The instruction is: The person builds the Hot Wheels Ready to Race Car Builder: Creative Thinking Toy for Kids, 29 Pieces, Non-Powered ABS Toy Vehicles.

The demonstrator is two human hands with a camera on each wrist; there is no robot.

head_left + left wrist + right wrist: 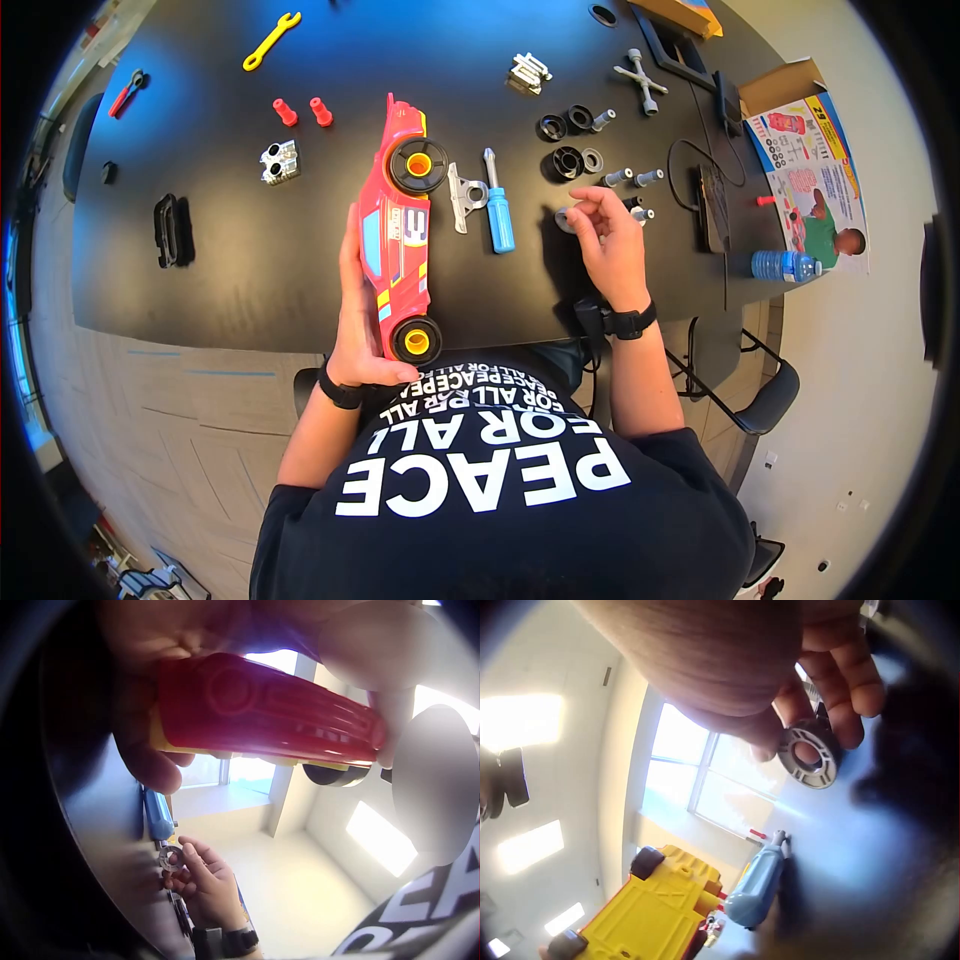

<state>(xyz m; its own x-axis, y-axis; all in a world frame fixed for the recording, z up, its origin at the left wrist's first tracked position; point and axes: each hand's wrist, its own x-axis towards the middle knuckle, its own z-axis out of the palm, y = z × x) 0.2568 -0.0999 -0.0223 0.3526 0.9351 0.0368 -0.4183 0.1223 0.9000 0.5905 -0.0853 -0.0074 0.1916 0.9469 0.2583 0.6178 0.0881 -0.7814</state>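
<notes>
My left hand (358, 338) grips a red toy race car (396, 225) along its roof side, so the car lies on its side in the air at the table's front edge. Two black wheels with yellow hubs (418, 165) show on its right, and its yellow underside (645, 919) faces the right wrist camera. Between thumb and fingertips, my right hand (612, 250) pinches a grey slotted ring (823, 778) over the table. To the car's right lie a silver-grey bumper-like part (458, 205) and a blue toy screwdriver (501, 218).
Black tyres (566, 163) and grey bolts (619, 177) lie beyond my right hand. A cross wrench (642, 82), yellow wrench (270, 42), red pegs (285, 112), silver engine block (281, 161) and black part (170, 230) are spread around. A water bottle (785, 265) and box (805, 150) are at right.
</notes>
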